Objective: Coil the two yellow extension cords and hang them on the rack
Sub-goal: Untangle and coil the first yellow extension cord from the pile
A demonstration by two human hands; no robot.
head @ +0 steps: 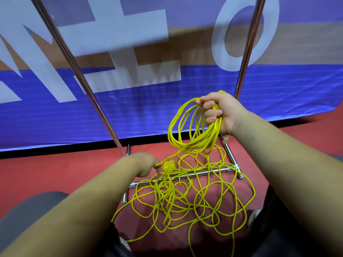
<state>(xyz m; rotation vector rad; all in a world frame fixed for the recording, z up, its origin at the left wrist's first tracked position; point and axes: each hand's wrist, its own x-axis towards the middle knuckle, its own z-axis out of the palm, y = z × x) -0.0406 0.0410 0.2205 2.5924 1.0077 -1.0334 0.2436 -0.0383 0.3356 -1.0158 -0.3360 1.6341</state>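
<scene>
A coil of yellow cord [194,144] hangs from the right hand [222,112], up in the air above the floor. The grip of that hand is closed tight round the top of the loops, with the fingers curled over them. A little yellow end [221,91] pokes out above the hand.

One strand runs down from the coil to the left hand [143,164], which is low, near the floor. Its grip is narrow: it pinches the strand just beside a chunky yellow plug [168,166].

Under both hands lies a big messy heap of yellow cord [161,191], all loops and twists (you cannot tell where one cord stops and the other starts). The heap lies on the red floor [55,173] and spills over the low silver bar [215,171] of the rack. Two shiny poles go up from the rack's foot, a left pole [89,93] and a right pole [248,47]. The right hand with the coil is just in front of the right pole.

Behind the rack stands a blue banner [167,108] with big white letters. A dark trouser leg [37,206] shows at the bottom left corner.
</scene>
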